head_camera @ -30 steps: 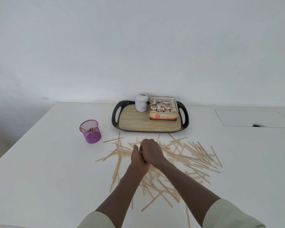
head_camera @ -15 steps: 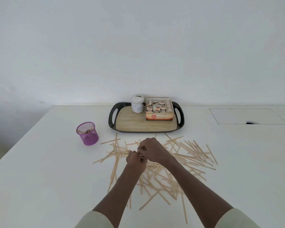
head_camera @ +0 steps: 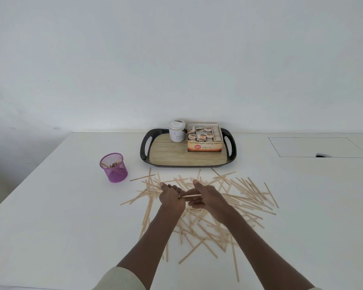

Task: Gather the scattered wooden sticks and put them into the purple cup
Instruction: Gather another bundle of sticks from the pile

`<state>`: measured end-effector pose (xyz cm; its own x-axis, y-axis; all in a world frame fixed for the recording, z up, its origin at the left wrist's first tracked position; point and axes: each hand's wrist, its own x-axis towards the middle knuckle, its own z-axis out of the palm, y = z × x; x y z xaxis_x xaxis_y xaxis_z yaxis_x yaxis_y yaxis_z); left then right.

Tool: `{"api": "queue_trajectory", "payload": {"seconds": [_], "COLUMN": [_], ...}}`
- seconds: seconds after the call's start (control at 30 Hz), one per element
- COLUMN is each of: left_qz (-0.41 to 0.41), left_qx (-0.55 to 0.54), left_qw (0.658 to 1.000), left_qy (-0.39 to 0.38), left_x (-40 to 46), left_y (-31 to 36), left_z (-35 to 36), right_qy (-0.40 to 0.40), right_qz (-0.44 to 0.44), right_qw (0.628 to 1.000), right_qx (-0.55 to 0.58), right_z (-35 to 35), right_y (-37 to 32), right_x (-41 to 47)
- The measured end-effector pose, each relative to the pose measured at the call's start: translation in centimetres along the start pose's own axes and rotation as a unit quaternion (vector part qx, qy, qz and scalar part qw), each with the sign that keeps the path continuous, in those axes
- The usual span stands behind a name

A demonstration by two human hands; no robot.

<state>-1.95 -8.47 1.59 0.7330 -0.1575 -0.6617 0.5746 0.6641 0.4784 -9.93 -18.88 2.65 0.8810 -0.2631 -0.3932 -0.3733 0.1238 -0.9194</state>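
Left hand [head_camera: 171,198] and right hand [head_camera: 205,197] both pinch one stick [head_camera: 190,195] above the pile | wooden sticks [head_camera: 245,193] strewn mid-surface toward the near edge | purple cup [head_camera: 113,167] left of them | sticks look light, stiff, thin: pinch mid-length.

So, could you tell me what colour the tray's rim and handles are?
Black, around a wood-grain base; the tray shows in the head view.
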Motion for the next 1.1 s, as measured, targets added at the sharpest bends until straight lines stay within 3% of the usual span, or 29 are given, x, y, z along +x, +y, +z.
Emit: {"api": "queue_trajectory", "payload": {"seconds": [0.13, 0.37, 0.53, 0.7, 0.87, 1.0, 1.1], "left_qz": [0.072, 0.183, 0.28, 0.362, 0.417, 0.43, 0.407], "left_qx": [0.033, 0.1, 0.117, 0.166, 0.268, 0.299, 0.31], "left_qw": [0.997, 0.977, 0.953, 0.914, 0.86, 0.842, 0.85], "left_qy": [0.016, 0.043, 0.014, -0.074, -0.117, -0.133, -0.126], "left_x": [-0.1, -0.7, -2.3, -4.1, -5.0, -5.1, -5.3], "left_y": [-0.1, -0.5, -0.5, -1.0, -2.1, -2.3, -2.3], "left_z": [0.6, 0.9, 1.4, 1.3, 0.5, 0.6, 1.0], "right_qy": [0.068, 0.087, 0.062, -0.028, -0.097, -0.105, -0.083], "right_qz": [-0.014, 0.001, 0.056, 0.097, 0.067, 0.059, 0.053], "right_qw": [0.992, 0.969, 0.929, 0.873, 0.858, 0.862, 0.871], "right_qx": [0.102, 0.233, 0.361, 0.477, 0.501, 0.492, 0.482], "right_z": [2.5, 5.5, 5.9, 6.2, 5.0, 4.1, 3.7], "right_y": [1.2, 1.4, 1.4, 1.0, 0.1, -1.0, -1.5], "right_x": [-0.6, -1.2, -0.9, -0.8, -0.3, 0.3, 0.6]}}
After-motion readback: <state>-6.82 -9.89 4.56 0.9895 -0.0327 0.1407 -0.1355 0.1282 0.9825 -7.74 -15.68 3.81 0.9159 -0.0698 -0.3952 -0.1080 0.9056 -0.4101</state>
